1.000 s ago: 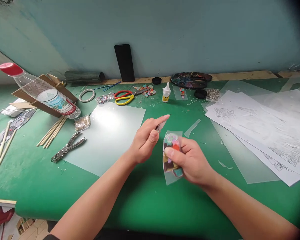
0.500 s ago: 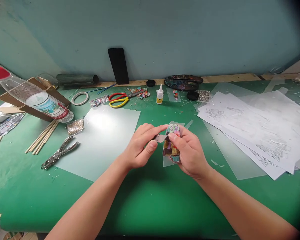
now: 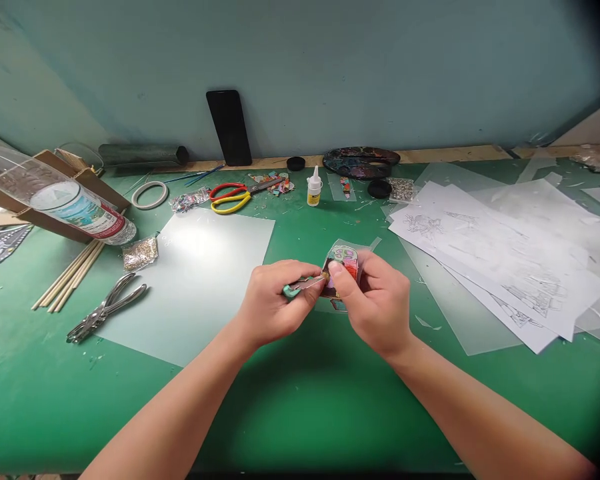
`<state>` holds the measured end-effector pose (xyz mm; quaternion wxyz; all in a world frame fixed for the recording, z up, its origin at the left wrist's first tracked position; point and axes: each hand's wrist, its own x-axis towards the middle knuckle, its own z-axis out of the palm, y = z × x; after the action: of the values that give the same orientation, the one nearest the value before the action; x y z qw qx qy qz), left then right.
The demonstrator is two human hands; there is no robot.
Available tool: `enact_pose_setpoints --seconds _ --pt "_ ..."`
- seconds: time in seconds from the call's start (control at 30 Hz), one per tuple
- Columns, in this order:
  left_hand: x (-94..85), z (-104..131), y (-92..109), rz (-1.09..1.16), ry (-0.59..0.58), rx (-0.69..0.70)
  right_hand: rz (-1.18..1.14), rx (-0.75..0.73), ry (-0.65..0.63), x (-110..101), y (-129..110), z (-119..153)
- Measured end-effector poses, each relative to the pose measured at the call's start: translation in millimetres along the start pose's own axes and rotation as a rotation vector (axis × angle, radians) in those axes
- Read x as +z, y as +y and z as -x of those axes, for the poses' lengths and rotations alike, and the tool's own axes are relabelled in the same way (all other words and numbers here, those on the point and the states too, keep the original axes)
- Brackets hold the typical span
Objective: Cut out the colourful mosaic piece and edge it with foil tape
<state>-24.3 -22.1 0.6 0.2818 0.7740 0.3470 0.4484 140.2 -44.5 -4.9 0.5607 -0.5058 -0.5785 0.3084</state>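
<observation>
My right hand (image 3: 380, 303) grips a painted clear-plastic piece (image 3: 346, 255) with pink, green, red and dark patches, its thumb pressed on the front. Part of this piece is hidden under that thumb. My left hand (image 3: 275, 300) is closed in a pinch on a narrow flat piece (image 3: 304, 285), grey with a teal end. The tip of the narrow piece meets the left edge of the painted one; whether they are joined I cannot tell. Both hands are held close together above the green table (image 3: 300, 407).
Left lie a hole-punch plier (image 3: 105, 310), wooden sticks (image 3: 70, 277), a bead bag (image 3: 140, 253) and a leaning bottle (image 3: 85, 210). Behind are scissors (image 3: 243, 195), a glue bottle (image 3: 314, 190) and a phone (image 3: 229, 128). Drawn sheets (image 3: 495, 247) spread right; a white sheet (image 3: 200, 267) lies left.
My left fingers have gone from resting across the painted piece to pinching the narrow piece, whose teal end now shows. The painted piece is tilted differently. The view has shifted slightly right.
</observation>
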Motion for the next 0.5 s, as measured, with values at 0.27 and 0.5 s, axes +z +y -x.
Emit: enact_pose_setpoints --seconds 0.27,0.5 --pt "-6.3 -1.2 -9.0 -0.235 -0.043 0.153 0.214 -0.207 -0.047 -0.2 0.7 -5.4" --pt "-14.9 -3.5 -18.3 -0.331 -0.093 0.15 0.128 0.006 -0.119 0.6 3.2 -7.4"
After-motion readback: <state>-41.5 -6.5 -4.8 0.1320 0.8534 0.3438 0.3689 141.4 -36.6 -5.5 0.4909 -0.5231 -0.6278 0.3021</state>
